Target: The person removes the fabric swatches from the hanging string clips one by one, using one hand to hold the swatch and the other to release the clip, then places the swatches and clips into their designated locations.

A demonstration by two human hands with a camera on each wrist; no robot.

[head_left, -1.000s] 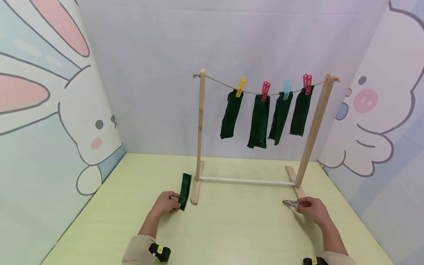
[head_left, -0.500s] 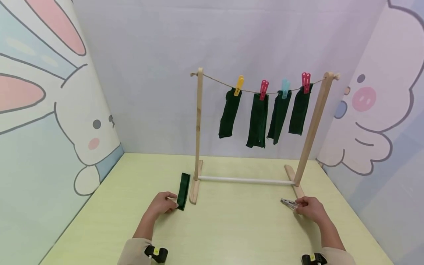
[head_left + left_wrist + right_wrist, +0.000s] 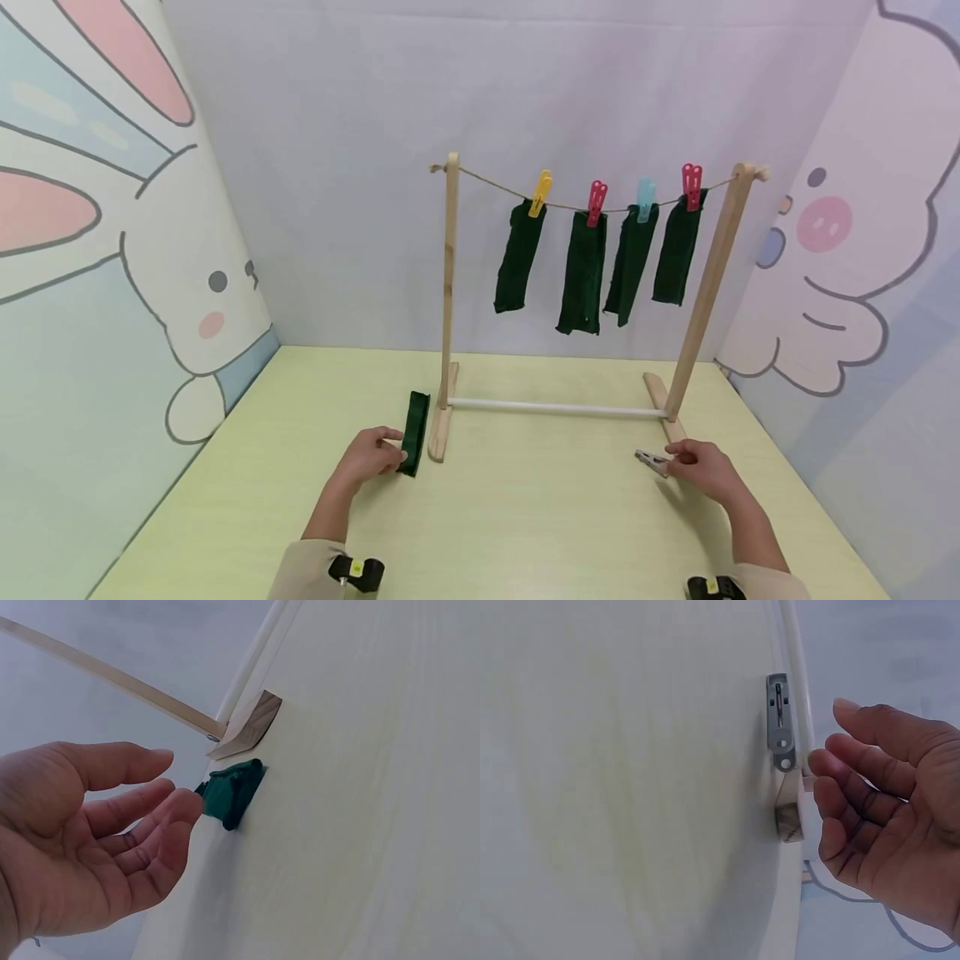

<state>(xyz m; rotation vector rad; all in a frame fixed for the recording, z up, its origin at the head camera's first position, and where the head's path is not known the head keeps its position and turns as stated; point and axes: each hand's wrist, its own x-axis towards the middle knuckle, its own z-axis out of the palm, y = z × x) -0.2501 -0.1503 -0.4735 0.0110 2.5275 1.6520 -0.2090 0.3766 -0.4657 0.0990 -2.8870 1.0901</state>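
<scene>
- Head view: the left hand (image 3: 367, 460) is down at the green cloth strip (image 3: 415, 433), which lies on the table (image 3: 525, 517) just beside the left foot (image 3: 440, 437) of the wooden drying rack (image 3: 448, 283).
- Across the same view, the right hand (image 3: 703, 471) is at the grey clothespin (image 3: 651, 462), near the right foot (image 3: 657, 392).
- Above, four hanging strips (image 3: 582, 275) dangle from the rope (image 3: 495, 182), each pinched at its top by a plastic peg, yellow, red, light blue, red, so gravity can't pull them off. The long feet and white rod (image 3: 558, 407) presumably brace the posts against tipping.
- Left wrist view: here the fingers are loosely bent, thumb apart, with no grip showing; the strip sits just past the fingertips, its far end foreshortened out of sight. Touching or not? Can't tell.
- Right wrist view: fingers half-curled, thumb well clear, palm bare. The clothespin seems to rest on the table beyond them; contact is hard to judge. The rack's top is cut off here.
</scene>
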